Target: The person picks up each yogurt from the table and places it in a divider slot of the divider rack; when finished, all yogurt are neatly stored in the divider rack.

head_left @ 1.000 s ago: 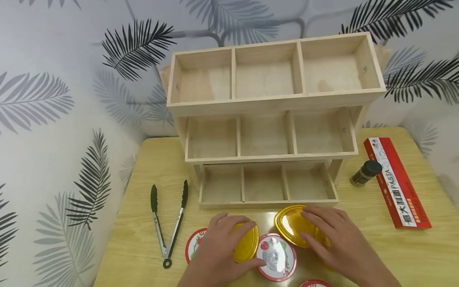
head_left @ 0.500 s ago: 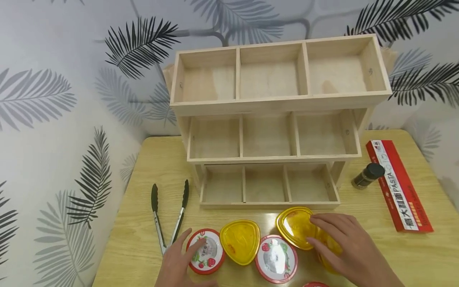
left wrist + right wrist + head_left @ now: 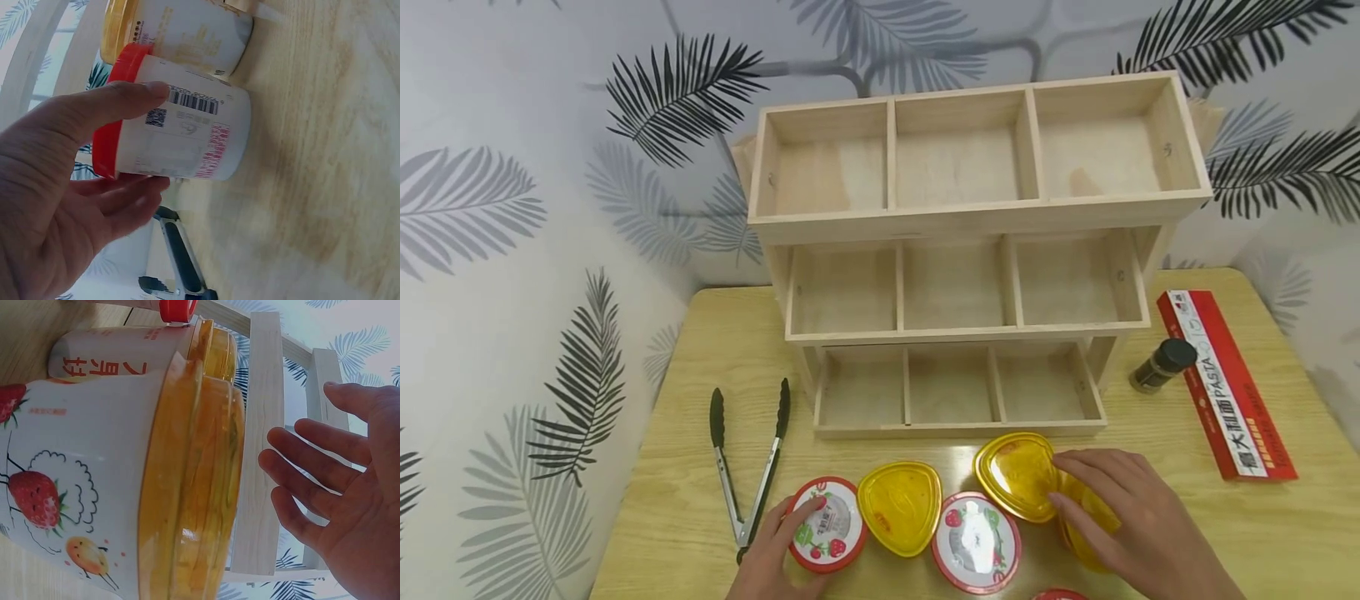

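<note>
My left hand (image 3: 775,546) wraps round a white tub with a red-rimmed strawberry lid (image 3: 838,523). In the left wrist view, the thumb lies on the barcode side of this red-lidded tub (image 3: 187,131), with the fingers on its opposite side. Beside it stands a tub with a yellow lid (image 3: 900,508), then another red-rimmed tub (image 3: 976,542). My right hand (image 3: 1135,517) hovers over two more yellow-lidded tubs, one farther back (image 3: 1017,477) and one nearer (image 3: 1086,533). Its fingers are loosely spread, apart from the strawberry-print tub (image 3: 81,487) in the right wrist view.
A three-tier wooden rack (image 3: 958,432) with divided compartments stands behind the tubs. Tongs (image 3: 748,525) lie spread on the left. To the right are a black-capped spice jar (image 3: 1161,367) and a red pasta box (image 3: 1228,387). Another red lid (image 3: 1060,595) shows at the bottom edge.
My left hand has moved left off the yellow-lidded tub and taken hold of the red-lidded tub at the left. The right hand has stayed nearly in place.
</note>
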A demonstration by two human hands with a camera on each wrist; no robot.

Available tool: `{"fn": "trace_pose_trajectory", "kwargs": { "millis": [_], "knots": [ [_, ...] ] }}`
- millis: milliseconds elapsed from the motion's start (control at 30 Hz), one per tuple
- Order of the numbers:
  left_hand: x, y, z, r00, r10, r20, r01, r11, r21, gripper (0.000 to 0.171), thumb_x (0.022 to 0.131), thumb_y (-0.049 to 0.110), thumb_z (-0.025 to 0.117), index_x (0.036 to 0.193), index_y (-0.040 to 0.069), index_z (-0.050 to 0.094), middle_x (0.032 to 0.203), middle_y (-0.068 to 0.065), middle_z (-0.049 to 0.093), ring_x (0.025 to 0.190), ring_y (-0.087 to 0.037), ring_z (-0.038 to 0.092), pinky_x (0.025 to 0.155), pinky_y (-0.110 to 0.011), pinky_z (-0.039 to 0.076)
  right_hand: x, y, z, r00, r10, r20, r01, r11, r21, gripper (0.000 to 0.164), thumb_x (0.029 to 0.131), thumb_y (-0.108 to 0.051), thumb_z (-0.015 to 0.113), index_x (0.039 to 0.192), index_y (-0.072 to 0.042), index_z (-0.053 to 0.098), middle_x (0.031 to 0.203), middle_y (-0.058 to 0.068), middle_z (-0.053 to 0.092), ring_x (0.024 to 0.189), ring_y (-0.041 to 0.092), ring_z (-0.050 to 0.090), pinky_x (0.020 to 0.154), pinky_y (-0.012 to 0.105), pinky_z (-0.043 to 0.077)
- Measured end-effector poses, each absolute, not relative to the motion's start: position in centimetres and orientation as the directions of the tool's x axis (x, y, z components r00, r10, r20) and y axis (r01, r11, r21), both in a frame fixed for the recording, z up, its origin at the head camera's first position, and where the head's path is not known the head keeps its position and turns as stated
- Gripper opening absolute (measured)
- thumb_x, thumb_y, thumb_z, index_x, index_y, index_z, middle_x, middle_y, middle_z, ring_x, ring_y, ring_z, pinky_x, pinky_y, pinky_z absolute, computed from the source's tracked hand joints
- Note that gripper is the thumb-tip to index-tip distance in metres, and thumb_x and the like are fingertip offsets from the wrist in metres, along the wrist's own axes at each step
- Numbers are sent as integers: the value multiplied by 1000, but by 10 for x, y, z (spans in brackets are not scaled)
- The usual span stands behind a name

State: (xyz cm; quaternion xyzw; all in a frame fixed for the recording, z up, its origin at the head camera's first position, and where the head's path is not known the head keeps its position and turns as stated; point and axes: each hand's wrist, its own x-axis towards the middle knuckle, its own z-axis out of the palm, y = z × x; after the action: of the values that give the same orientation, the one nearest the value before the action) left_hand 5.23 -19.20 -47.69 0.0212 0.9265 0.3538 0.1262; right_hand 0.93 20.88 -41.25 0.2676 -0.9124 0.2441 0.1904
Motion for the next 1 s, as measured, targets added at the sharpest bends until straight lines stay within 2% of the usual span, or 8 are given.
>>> {"fn": "trace_pose_trajectory", "kwargs": {
  "millis": [200,367,467,633,733,833,1000],
  "knots": [
    [54,-193,-484,-989,114,-93,19,728,685,79,63,20,95,135,18,61,135,-15,51,106,-30,59,78,-36,57,10,209,-417,-789,-380,482,-574,735,-361,62,100,-61,42,110,-9,74,108,-1,72,96,19,63,102,9,31],
    [57,-197,-495,-997,66,31,70,735,674,78,62,20,95,133,21,64,127,-12,56,103,-27,60,75,-34,57,10,210,-418,-790,-376,485,-574,731,-369,59,100,-60,45,111,-9,73,109,-1,72,96,19,63,103,9,30],
    [58,-200,-497,-997,26,77,70,751,657,78,60,18,95,132,22,65,123,-10,58,99,-23,61,73,-32,58,10,211,-418,-797,-372,476,-567,733,-376,51,99,-55,54,112,-10,73,110,-1,71,97,19,62,103,8,30],
    [51,-212,-491,-977,21,213,150,778,610,86,57,11,96,136,22,63,121,-10,58,95,-19,59,68,-28,56,12,212,-416,-811,-364,458,-549,744,-381,37,91,-40,73,113,-11,72,111,-2,71,98,20,62,103,8,28],
    [39,-217,-483,-951,65,301,234,789,568,92,58,9,96,140,23,58,125,-14,56,102,-21,58,70,-33,58,12,213,-414,-817,-364,448,-542,748,-382,35,86,-32,79,113,-10,72,111,-1,71,99,20,62,103,8,29],
    [22,-214,-473,-925,106,366,306,779,547,95,58,8,97,142,23,56,128,-15,54,111,-23,58,79,-38,60,13,214,-412,-828,-357,432,-526,760,-382,38,80,-23,84,113,-10,72,110,-2,71,99,18,61,101,8,30],
    [-13,-194,-459,-890,158,427,403,709,579,93,60,6,96,142,22,56,134,-14,52,114,-22,57,92,-22,54,15,215,-408,-851,-335,405,-493,777,-392,45,72,-14,88,114,-11,72,111,-3,70,99,17,60,100,7,29]
  ]
}}
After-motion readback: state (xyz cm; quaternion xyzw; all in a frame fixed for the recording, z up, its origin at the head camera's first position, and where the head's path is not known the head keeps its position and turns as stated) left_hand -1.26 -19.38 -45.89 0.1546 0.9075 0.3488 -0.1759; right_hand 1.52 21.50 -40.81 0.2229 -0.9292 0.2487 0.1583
